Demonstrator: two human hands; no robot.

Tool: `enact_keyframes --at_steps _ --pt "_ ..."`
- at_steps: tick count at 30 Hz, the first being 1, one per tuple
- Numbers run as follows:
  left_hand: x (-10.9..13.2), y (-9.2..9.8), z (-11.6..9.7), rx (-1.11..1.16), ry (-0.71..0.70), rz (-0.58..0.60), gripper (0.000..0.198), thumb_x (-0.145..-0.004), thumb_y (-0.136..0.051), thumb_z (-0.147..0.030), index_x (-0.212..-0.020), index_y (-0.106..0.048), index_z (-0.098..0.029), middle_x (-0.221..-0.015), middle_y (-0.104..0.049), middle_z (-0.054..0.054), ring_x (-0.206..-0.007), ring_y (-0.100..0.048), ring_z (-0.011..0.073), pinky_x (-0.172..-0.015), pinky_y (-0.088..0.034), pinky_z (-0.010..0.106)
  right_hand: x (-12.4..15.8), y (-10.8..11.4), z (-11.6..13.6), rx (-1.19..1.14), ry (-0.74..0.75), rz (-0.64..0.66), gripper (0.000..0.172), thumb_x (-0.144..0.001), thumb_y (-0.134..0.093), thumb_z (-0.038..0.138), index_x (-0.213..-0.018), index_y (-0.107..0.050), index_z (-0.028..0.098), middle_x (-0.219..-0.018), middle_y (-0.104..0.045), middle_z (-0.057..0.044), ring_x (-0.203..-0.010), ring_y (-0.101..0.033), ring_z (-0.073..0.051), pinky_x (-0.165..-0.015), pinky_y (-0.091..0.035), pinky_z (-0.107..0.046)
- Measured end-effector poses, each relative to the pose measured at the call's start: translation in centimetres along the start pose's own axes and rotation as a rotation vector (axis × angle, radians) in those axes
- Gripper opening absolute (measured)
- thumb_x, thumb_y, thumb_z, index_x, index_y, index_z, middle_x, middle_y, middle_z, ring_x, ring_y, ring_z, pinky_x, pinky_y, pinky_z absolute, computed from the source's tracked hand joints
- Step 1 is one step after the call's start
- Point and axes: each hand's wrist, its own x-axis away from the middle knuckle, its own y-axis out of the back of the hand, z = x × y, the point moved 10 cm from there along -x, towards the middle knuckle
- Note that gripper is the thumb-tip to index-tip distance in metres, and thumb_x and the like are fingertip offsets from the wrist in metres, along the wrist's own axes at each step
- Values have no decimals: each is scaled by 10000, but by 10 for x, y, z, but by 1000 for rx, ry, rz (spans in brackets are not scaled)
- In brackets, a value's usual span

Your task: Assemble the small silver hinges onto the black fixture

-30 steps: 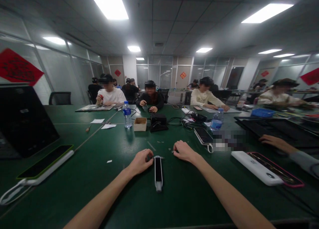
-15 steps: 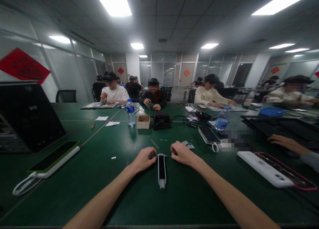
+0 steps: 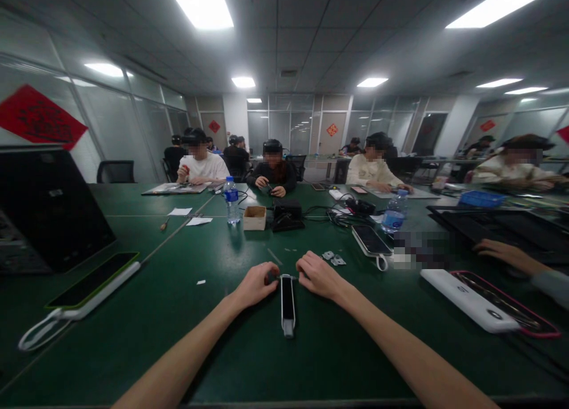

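A slim device [image 3: 288, 305] with a white frame, a black screen and a grey end lies lengthwise on the green table in front of me. It looks like a scanning pen. At its far end, my left hand [image 3: 260, 286] is closed, with thumb and fingers pinched together. A thin, dark sliver shows between the two hands, too small to name. From the other side my right hand [image 3: 319, 274] has its fingers curled down close to the device's far right corner. What its fingertips hold, if anything, is hidden.
Small silvery pieces [image 3: 334, 258] lie beyond my right hand. Phones with white power banks [image 3: 469, 301] lie on both sides. Farther off are a small box [image 3: 255, 218], water bottles [image 3: 232, 200] and cables. A co-worker's hand [image 3: 500, 253] rests at right.
My right hand has moved left, closer to the device's far end and to my left hand. My left hand and the device have stayed nearly in place.
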Motion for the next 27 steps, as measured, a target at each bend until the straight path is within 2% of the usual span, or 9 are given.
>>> enact_keyframes --at_steps 4,11,13,16,20,23,27 --pt "1 0 -1 1 -17 -14 274 -740 -540 -143 -1012 -563 -160 -922 -636 39 -660 -564 140 -620 -465 257 0 -1 9 50 51 -44 116 -822 -457 98 -861 -553 149 -854 -562 -84 -825 -461 -206 -748 -390 -327" --pt "0 -2 0 -44 -36 -36 233 -775 -502 -114 -993 -562 -170 -925 -634 35 -737 -587 156 -692 -469 276 1 5 15 -56 66 -152 134 -842 -438 109 -885 -559 150 -870 -576 -98 -841 -472 -217 -767 -406 -351" --pt "0 -3 1 -52 -32 -33 239 -776 -508 -118 -1003 -559 -174 -927 -630 32 -741 -586 157 -699 -469 281 2 8 11 -147 36 -211 131 -833 -446 102 -874 -556 160 -858 -584 -87 -845 -486 -211 -778 -418 -350" --pt "1 3 -1 -79 -28 -76 291 -757 -504 -92 -1033 -548 -174 -943 -621 34 -748 -579 157 -724 -463 291 5 11 -2 -321 -85 -291 109 -806 -485 105 -851 -556 174 -837 -592 -64 -836 -518 -196 -759 -445 -331" --pt "4 16 -14 -74 -68 -167 249 -826 -501 -178 -1073 -528 -173 -950 -602 37 -734 -563 150 -726 -463 295 8 6 -15 -486 -256 -282 85 -779 -535 130 -840 -572 176 -829 -601 -40 -790 -552 -168 -707 -463 -295" --pt "5 16 -26 -30 -118 -174 187 -858 -509 -225 -1038 -542 -181 -933 -607 29 -734 -561 143 -708 -467 277 8 5 -11 -548 -272 -252 78 -779 -548 140 -835 -589 176 -825 -607 -29 -770 -561 -153 -698 -463 -280" --pt "5 12 -35 6 -132 -180 119 -862 -506 -194 -953 -583 -186 -874 -625 20 -729 -571 141 -700 -471 264 8 8 -3 -572 -240 -271 72 -766 -557 135 -816 -590 176 -807 -604 -22 -757 -566 -146 -713 -463 -279"
